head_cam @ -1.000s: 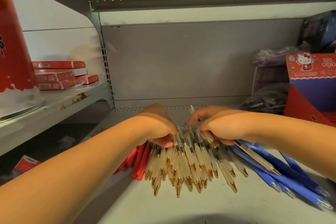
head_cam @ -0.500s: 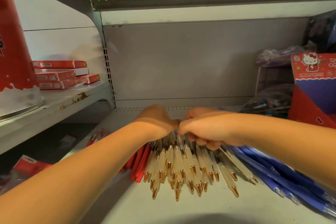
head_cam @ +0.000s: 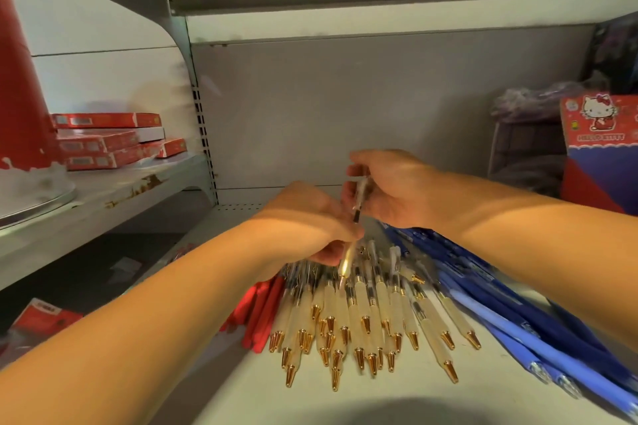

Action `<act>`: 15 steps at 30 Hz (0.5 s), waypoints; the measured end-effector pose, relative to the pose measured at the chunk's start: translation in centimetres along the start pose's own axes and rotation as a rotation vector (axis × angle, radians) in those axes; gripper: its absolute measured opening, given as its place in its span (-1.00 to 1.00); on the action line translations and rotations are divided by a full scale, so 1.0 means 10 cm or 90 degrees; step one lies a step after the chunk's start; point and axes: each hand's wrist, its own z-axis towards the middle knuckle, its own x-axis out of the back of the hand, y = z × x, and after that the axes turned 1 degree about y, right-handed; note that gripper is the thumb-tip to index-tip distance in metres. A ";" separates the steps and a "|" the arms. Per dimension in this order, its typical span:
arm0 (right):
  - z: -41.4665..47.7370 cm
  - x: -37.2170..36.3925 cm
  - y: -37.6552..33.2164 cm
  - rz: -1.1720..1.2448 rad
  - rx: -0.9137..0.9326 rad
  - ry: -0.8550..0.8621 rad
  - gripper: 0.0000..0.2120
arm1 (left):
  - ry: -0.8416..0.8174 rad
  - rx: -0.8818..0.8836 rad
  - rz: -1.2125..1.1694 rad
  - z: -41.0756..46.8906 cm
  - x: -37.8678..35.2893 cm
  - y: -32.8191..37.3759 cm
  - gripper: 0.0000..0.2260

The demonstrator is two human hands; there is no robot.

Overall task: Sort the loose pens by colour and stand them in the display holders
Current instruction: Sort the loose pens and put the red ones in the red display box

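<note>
Several white pens with gold tips [head_cam: 366, 317] lie fanned out on the grey shelf [head_cam: 397, 400], tips toward me. Red pens [head_cam: 260, 314] lie to their left and blue pens [head_cam: 511, 328] to their right. My right hand [head_cam: 397, 190] is raised above the pile and holds one white pen [head_cam: 357, 207] near its top, tip pointing down. My left hand [head_cam: 310, 224] is beside it, its fingers curled round the lower part of that pen over the back of the pile. A red and blue Hello Kitty display holder [head_cam: 600, 148] stands at the far right.
Flat red boxes [head_cam: 107, 141] are stacked on a side shelf at the left, beside a large red cone-shaped object [head_cam: 17, 86]. Plastic bags [head_cam: 531, 103] and a wire basket [head_cam: 524, 155] sit at the back right. An upper shelf hangs overhead.
My right hand has risen from the pile, lifting one white pen upright. My left hand has moved up beside it onto the same pen. The pens on the shelf lie as before.
</note>
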 end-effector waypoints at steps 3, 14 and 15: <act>0.21 0.12 0.08 -0.427 0.055 0.076 -0.68 | -0.043 0.087 0.011 -0.02 0.12 -0.01 -0.89; 0.57 0.18 0.39 -0.823 -0.016 -0.008 -0.85 | -0.146 0.175 0.122 0.00 0.11 -0.12 -0.74; 0.58 0.17 0.39 -0.823 0.002 0.002 -0.86 | -0.142 0.173 0.127 0.01 0.11 -0.12 -0.72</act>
